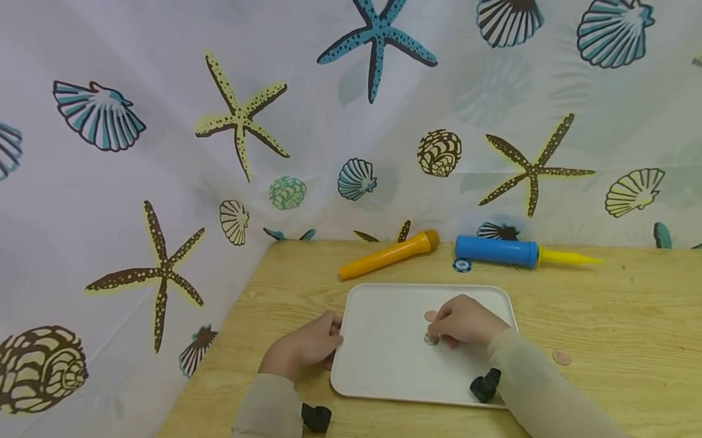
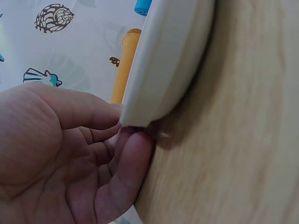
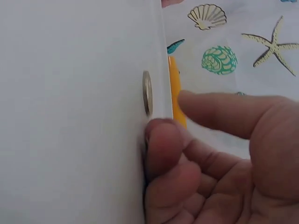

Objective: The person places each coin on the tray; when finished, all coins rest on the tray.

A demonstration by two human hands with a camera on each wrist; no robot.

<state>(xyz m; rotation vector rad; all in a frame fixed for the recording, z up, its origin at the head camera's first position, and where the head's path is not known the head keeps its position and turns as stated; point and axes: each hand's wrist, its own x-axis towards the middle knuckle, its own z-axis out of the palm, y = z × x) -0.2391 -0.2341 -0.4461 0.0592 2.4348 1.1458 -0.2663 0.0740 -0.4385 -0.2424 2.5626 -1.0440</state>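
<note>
A white tray [image 1: 393,349] lies on the wooden table. My left hand [image 1: 310,343] pinches its left rim, thumb at the top edge and curled fingers beneath, as the left wrist view shows. My right hand [image 1: 466,322] is over the right half of the tray, beside a coin [image 1: 431,339]. From the right wrist, that coin [image 3: 147,93] appears nearly edge-on at the tray surface, just past the fingertips [image 3: 163,142]. The fingers bend loosely and the thumb stands apart, nothing between them. A copper-coloured coin [image 1: 431,315] lies on the tray behind, partly near the hand.
Another copper-coloured coin [image 1: 561,357] lies on the table right of the tray. Behind the tray are an orange microphone-shaped toy [image 1: 385,257], a blue hand pump with yellow nozzle [image 1: 496,251] and a blue poker chip [image 1: 462,265]. A shell-patterned curtain [image 1: 295,70] borders the table's back and left.
</note>
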